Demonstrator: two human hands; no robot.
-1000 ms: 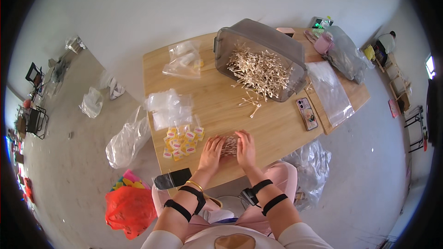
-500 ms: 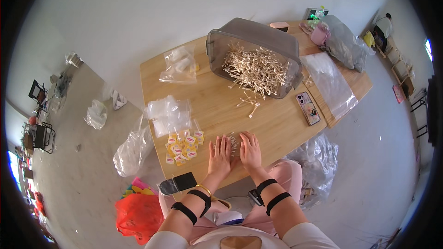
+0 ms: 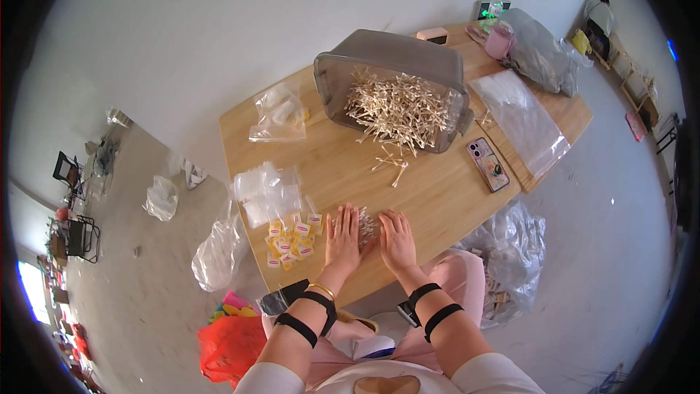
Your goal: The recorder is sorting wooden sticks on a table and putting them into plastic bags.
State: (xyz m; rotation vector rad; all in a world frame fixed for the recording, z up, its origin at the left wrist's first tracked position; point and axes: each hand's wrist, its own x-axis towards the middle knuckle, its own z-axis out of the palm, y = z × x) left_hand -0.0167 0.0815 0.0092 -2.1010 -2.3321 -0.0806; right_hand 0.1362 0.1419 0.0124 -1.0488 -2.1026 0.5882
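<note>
A small bundle of cotton swabs lies on the wooden table near its front edge, between my two hands. My left hand is flat along the bundle's left side, its fingers stretched out and pointing away from me. On the right, my right hand has its fingers extended too, close beside the swabs. Whether the palms press on the bundle cannot be made out. Farther back, a grey plastic bin lies tipped on its side, with a large heap of cotton swabs spilling toward its rim.
Yellow-and-white paper labels lie left of my left hand, below clear plastic bags. Another clear bag sits farther back. A phone and a long clear plastic sleeve are at right. Loose swabs lie before the bin.
The view has shifted slightly. My hands are a little farther apart, and more of the swab bundle shows between them.
</note>
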